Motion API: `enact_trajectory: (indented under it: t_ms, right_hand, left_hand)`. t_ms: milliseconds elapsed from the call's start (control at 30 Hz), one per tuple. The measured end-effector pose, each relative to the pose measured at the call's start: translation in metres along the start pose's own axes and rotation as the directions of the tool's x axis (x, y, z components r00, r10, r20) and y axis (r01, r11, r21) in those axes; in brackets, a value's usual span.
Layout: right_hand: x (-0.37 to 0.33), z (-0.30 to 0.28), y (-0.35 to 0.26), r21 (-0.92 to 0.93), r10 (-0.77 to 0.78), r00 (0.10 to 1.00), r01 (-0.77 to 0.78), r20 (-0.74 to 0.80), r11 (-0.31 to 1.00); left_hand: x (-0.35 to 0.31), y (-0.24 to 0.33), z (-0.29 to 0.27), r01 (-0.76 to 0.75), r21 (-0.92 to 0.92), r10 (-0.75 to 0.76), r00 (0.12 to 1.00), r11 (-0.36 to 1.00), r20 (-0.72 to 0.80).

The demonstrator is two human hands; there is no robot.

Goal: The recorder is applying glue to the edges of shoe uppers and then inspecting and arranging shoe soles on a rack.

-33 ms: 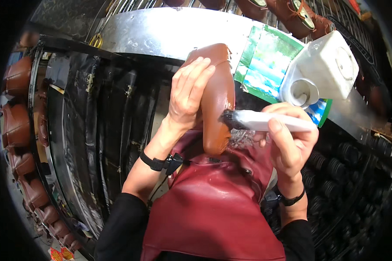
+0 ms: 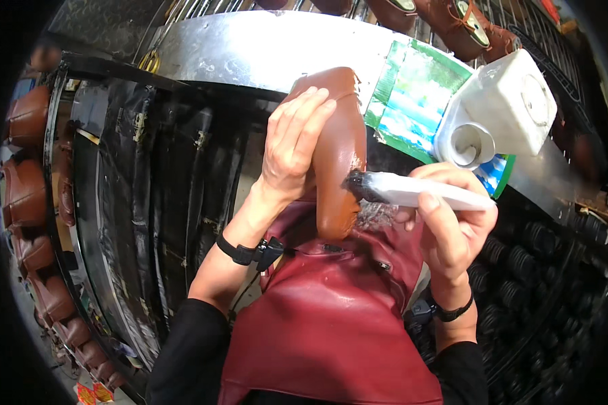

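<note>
A brown leather shoe upper [image 2: 338, 145], smooth and glossy, lies lengthwise in front of me, its rounded toe pointing toward my body. My left hand [image 2: 294, 142] is wrapped over its left side, fingers together on the leather. In my right hand [image 2: 456, 219] is a brush with a flat white handle [image 2: 412, 190], pinched between thumb and fingers. Its dark bristles [image 2: 358, 183] touch the right edge of the shoe near the toe. Wet-looking orange-brown patches and a whitish smear show along that edge. The shoe's underside is hidden.
A metal bench [image 2: 243, 50] curves across the far side, holding a green-and-blue packet [image 2: 415, 94] and a white plastic container [image 2: 510, 101] with a round opening. Brown shoes [image 2: 452, 27] rest on a rack behind. More brown shoes [image 2: 27, 192] line the left. A dark red apron [image 2: 331, 324] covers my lap.
The shoe and both hands have shifted very slightly to the right. The brush bristles stay against the same edge of the shoe.
</note>
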State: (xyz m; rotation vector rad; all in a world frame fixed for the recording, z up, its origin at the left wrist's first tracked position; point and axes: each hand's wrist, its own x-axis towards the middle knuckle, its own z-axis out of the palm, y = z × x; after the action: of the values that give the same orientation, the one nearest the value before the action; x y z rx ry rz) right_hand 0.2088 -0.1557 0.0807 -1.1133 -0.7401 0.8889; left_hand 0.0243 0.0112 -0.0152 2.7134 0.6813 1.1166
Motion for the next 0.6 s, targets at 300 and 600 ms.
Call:
enact_trajectory:
  t_ms: [300,600]
  right_hand:
    - [0.012,-0.014,0.011,0.139,-0.011,0.999,0.016,-0.035,0.99]
    - [0.016,-0.026,0.027,0.261,0.262,0.844,-0.151,-0.468,0.953]
  left_hand:
    - [0.004,0.003,-0.006,0.048,0.023,-0.049,0.998,0.999,0.043]
    - [-0.028,-0.011,0.011,-0.02,-0.055,0.016,0.997,0.998,-0.077]
